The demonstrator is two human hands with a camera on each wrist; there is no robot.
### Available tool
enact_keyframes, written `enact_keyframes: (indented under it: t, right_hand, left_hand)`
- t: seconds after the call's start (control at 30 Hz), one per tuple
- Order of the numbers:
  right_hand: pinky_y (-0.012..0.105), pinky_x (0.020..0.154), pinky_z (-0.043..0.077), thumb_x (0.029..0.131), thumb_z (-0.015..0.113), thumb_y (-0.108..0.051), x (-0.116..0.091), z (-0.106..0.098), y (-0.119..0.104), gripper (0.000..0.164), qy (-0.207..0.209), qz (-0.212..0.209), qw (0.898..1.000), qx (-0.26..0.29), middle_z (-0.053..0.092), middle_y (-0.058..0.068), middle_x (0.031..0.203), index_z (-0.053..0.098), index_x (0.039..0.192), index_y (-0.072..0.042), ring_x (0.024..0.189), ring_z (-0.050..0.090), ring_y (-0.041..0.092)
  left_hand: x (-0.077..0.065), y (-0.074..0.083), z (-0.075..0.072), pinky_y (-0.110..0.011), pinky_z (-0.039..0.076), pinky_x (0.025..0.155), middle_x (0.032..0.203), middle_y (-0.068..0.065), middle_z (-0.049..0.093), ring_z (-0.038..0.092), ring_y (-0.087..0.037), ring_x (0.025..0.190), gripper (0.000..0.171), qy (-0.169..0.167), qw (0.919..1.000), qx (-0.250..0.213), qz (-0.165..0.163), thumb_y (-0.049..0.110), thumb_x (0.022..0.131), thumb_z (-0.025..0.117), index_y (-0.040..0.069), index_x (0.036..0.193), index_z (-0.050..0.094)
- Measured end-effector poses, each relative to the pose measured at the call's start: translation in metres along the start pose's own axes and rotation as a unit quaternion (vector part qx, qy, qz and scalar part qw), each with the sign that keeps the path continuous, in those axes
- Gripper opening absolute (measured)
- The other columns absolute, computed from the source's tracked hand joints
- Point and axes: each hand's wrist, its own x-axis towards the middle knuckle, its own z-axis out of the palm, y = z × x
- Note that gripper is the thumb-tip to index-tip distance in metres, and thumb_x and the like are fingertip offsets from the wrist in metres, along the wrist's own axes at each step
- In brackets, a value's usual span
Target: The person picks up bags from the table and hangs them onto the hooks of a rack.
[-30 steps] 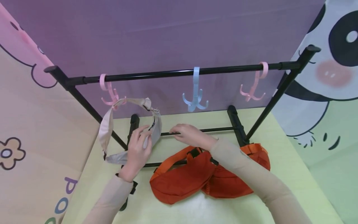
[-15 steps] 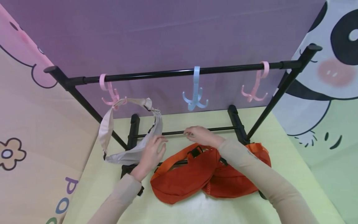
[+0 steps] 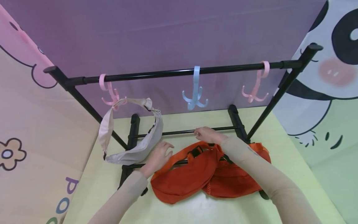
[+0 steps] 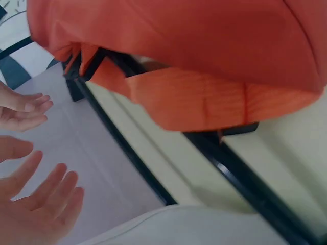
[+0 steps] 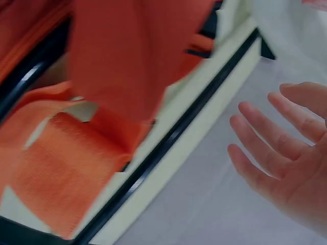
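A pale grey waist bag [image 3: 145,149] hangs in a loop from the left pink hook [image 3: 112,96]. My left hand [image 3: 159,155] is just right of it, fingers spread and holding nothing. Over the rack's lower bars, my right hand [image 3: 208,134] hovers with loosely bent fingers, also without anything in them. Beneath and between the hands lies a red-orange waist bag [image 3: 181,183] with an orange strap and black buckle. A second red-orange waist bag [image 3: 232,183] lies against its right side, partly covered by my right forearm. The right wrist view shows my right hand [image 5: 286,148] with fingers apart.
A black rack [image 3: 156,74] stands on the pale yellow table [image 3: 291,180]. From its top bar hang a blue hook [image 3: 195,90] in the middle and another pink hook [image 3: 255,84] at right, both bare. A purple backdrop [image 3: 179,34] rises close behind.
Both hands have moved right: the left has come away from the grey waist bag, and the right has travelled along above the lower bar. The grey bag stays hanging.
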Motion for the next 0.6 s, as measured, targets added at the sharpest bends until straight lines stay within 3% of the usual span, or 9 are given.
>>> enact_keyframes:
  t: [0.17,0.4,0.6]
  right_hand:
    - [0.035,0.08,0.044,0.089,0.049,-0.006,0.005,0.011,0.016,0.026,-0.003,0.01,0.999,-0.038,0.057,0.014,0.111,0.056,0.113,-0.001,0.098,0.055,0.026]
    - [0.037,0.084,0.042,0.085,0.055,-0.004,0.011,0.021,0.033,0.03,-0.003,0.017,0.996,-0.086,0.056,0.018,0.113,0.053,0.114,0.004,0.101,0.053,0.03]
    - [0.039,0.085,0.042,0.083,0.058,-0.006,0.024,0.029,0.049,0.037,-0.035,0.054,0.993,-0.097,0.056,0.015,0.114,0.053,0.119,-0.001,0.103,0.052,0.03]
  left_hand:
    - [0.001,-0.006,0.012,-0.039,0.043,0.078,0.1,-0.016,0.054,0.053,-0.029,0.093,0.02,-0.064,0.9969,-0.029,-0.035,0.008,0.084,0.057,0.001,0.103,0.059]
    - [0.003,-0.014,0.025,-0.037,0.043,0.071,0.097,-0.019,0.055,0.051,-0.024,0.078,0.026,-0.098,0.9944,0.006,-0.039,0.007,0.083,0.056,-0.004,0.106,0.056]
    - [0.004,-0.018,0.032,-0.039,0.043,0.072,0.094,-0.014,0.055,0.052,-0.025,0.08,0.031,-0.123,0.9893,0.039,-0.068,0.012,0.082,0.058,-0.002,0.11,0.054]
